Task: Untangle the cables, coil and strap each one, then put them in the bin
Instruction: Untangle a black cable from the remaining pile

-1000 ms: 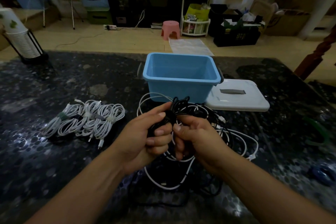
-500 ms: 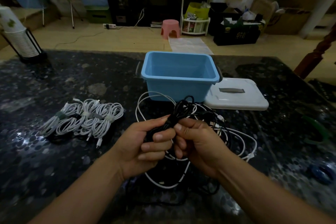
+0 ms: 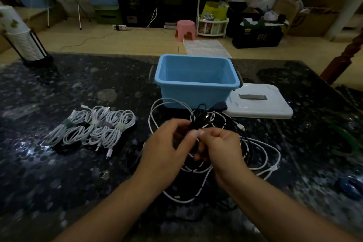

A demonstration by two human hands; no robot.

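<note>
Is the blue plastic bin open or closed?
Open: the blue plastic bin has no cover on, and its white lid lies flat on the table beside it.

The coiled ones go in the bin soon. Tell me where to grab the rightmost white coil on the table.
Take the rightmost white coil at its strapped waist, coming from above. The strap cinches the loops into one narrow neck there, so a grip closes round it; the loose loops at either end would splay. It lies flat on the table, touching its neighbour.
</note>
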